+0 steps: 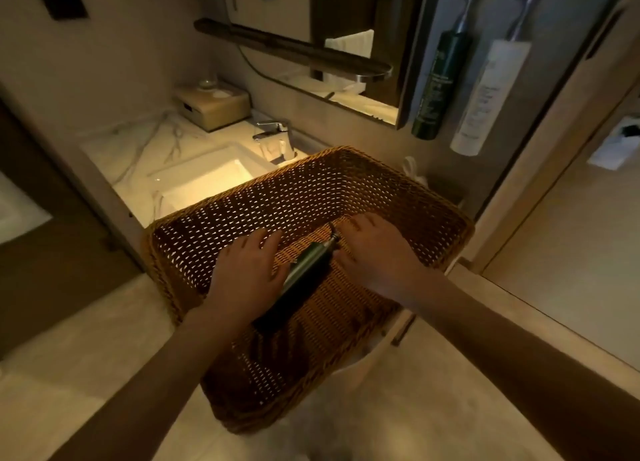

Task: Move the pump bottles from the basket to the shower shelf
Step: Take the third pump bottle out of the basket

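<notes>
Both hands are down inside the wicker basket (398, 190), one on each side of a dark green pump bottle (304, 270) that lies on its side on the woven floor, its pump head pointing toward the far wall of the basket. Her left hand (247, 270) lies flat with fingers straight, its thumb side touching the bottle's body; nothing is gripped. Her right hand (375, 252) rests just beside the pump end, fingers loosely spread over the weave near the metal nozzle, and I cannot tell whether a fingertip is actually pinching the pump or only touching it. Lamplight shines up through the gaps in the weave on the far and left walls. Past the basket's far edge sits a white rectangular sink (204, 180) set in a marble counter (114, 148), with a chrome tap (272, 129) behind it and a beige tissue box (213, 107) further back on the left. Above the counter hangs a mirror (349, 65), with a dark bar (294, 50) in front of it. To the right, on a grey wall panel, two more pump bottles are mounted upright side by side: a dark green bottle (441, 82) and a white bottle (488, 96), well apart from the basket.
</notes>
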